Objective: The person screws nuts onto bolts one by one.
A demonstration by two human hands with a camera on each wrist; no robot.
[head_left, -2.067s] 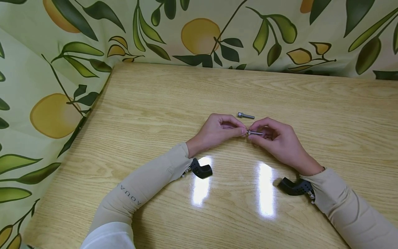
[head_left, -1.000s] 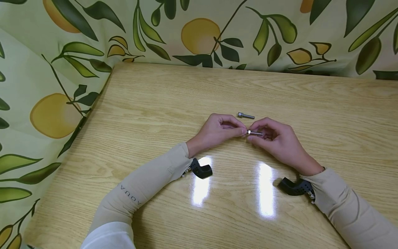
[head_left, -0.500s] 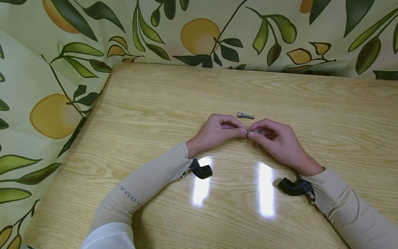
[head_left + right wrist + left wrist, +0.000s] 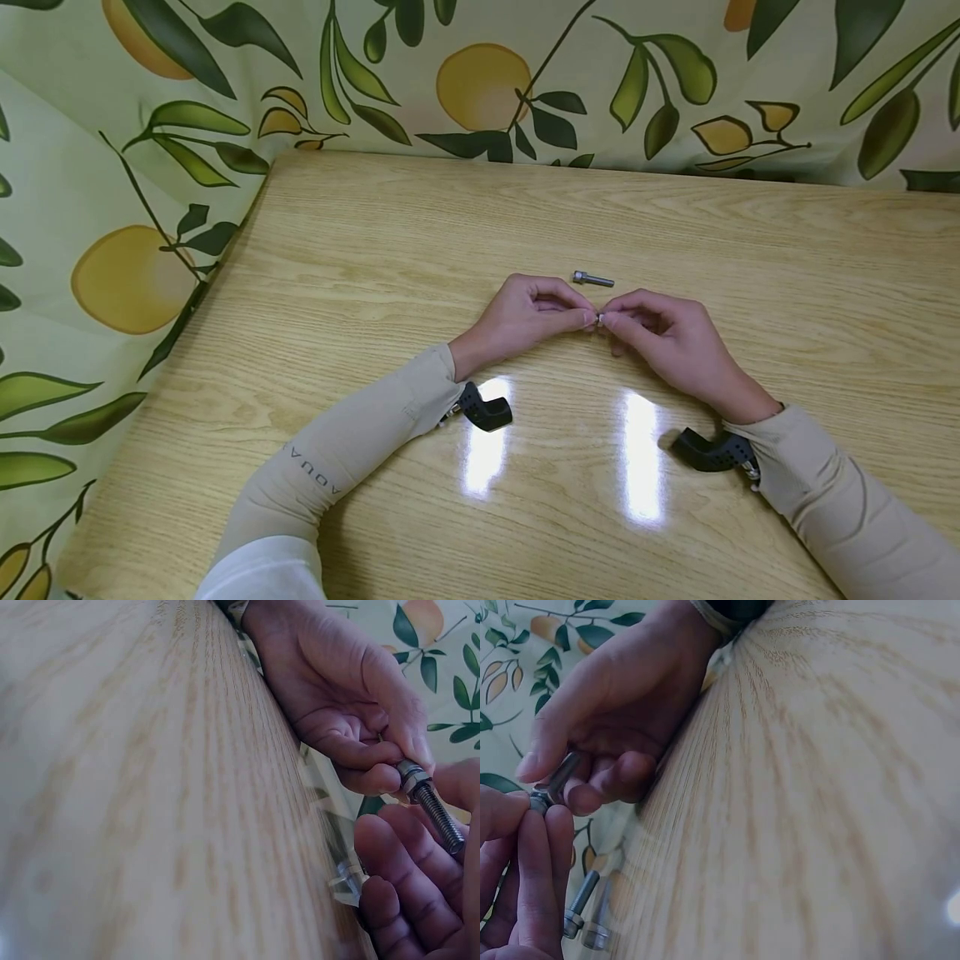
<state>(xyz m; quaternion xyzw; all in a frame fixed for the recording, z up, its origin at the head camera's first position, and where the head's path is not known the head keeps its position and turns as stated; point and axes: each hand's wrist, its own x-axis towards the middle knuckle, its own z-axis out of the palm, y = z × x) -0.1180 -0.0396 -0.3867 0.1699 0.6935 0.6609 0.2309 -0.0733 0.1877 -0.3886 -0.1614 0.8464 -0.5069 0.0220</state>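
Observation:
In the head view both hands meet fingertip to fingertip at a small metal bolt held above the table. My left hand pinches the bolt's head end between thumb and fingers. A hex nut sits on the threaded shank close to the head. My right hand has its thumb and forefinger at the nut, while its other fingers curl loosely beneath the shank. Just beyond the hands, a second bolt lies on the table, its head to the left; the left wrist view shows this second bolt too.
The wood-grain table spreads around the hands, with two bright light reflections nearer the body. A fruit-and-leaf patterned cloth borders it at the back and left. Black curved pieces hang at both wrists.
The right thumb and forefinger have closed in around the nut and shifted slightly along it, covering the shank that showed a second ago. The left hand and the loose bolt stay put.

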